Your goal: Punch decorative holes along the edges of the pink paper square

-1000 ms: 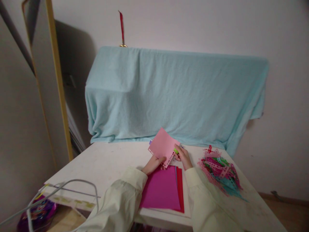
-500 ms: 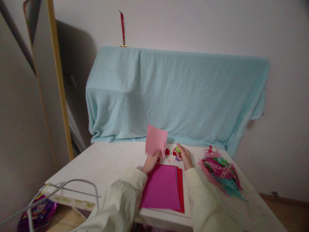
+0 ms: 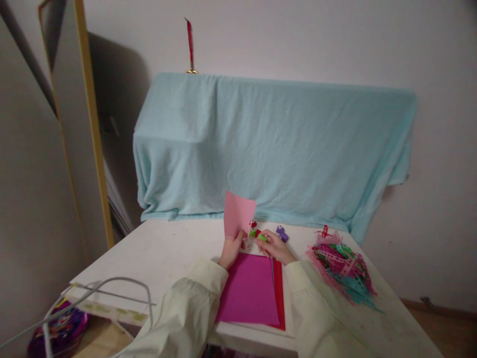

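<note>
My left hand (image 3: 231, 249) pinches a pink sheet of paper (image 3: 238, 214) by its lower edge and holds it upright above the table. My right hand (image 3: 276, 247) is closed around a small green paper punch (image 3: 262, 238), close to the sheet's lower right corner. Behind that corner are small red and green pieces, perhaps another punch (image 3: 253, 224), partly hidden. A purple paper punch (image 3: 282, 233) lies just beyond my right hand. Below both hands rests a stack of magenta paper (image 3: 249, 291), with red sheets (image 3: 278, 293) showing along its right side.
A heap of punched paper strips (image 3: 345, 268) in several colours lies on the right of the white table (image 3: 160, 248). A light blue cloth (image 3: 276, 149) drapes over something at the back. A grey cable (image 3: 122, 278) loops at the lower left.
My right hand has moved left with the green punch, toward the sheet's lower right corner, uncovering the purple punch. The pink sheet has turned slightly, and its punched right edge shows less.
</note>
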`<act>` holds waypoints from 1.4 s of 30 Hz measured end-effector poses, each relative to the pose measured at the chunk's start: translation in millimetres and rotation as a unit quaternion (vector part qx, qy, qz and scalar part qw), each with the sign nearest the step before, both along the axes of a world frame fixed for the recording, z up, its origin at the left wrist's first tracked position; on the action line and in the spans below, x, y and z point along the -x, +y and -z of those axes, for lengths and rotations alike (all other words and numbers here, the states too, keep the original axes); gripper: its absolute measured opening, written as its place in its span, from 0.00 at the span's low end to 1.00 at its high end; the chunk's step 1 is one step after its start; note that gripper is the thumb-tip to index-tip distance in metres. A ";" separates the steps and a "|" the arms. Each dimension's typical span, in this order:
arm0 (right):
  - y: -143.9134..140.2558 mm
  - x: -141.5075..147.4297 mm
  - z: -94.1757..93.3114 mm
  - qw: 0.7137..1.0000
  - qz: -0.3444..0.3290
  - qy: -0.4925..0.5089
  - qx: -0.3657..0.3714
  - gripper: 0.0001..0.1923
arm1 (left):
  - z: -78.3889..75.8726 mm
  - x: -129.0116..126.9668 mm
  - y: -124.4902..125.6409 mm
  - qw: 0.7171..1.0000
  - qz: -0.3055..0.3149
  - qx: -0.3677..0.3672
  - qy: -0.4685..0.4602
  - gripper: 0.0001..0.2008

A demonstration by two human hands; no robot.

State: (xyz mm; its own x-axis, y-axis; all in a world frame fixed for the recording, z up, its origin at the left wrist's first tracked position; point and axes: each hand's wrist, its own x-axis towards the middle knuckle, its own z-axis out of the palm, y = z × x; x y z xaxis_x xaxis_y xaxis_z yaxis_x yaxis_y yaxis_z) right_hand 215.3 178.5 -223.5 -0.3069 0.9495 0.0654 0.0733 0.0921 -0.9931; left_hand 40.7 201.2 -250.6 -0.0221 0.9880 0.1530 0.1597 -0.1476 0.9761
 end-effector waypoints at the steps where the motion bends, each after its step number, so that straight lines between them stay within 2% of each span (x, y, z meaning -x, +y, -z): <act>1: 0.3 0.2 3.2 1.000 -0.017 -0.011 0.003 0.20 | -1.1 -0.2 -0.5 1.000 0.004 0.000 -0.003 0.18; 6: 0.8 -0.2 11.6 0.997 -0.055 -0.045 -0.009 0.19 | -6.9 -1.2 -3.6 0.999 0.027 -0.018 -0.020 0.16; 15: -1.5 0.4 11.6 0.996 -0.016 -0.091 0.016 0.22 | -5.7 -1.9 -2.4 1.000 0.021 -0.019 -0.009 0.17; 25: 0.8 -0.3 15.4 0.994 0.013 -0.107 -0.002 0.22 | -0.4 -2.2 0.1 0.999 0.031 -0.010 -0.012 0.16; 42: 3.6 -1.4 22.3 0.992 0.037 -0.121 -0.005 0.22 | -17.2 -6.1 -10.5 0.996 0.085 0.030 -0.015 0.12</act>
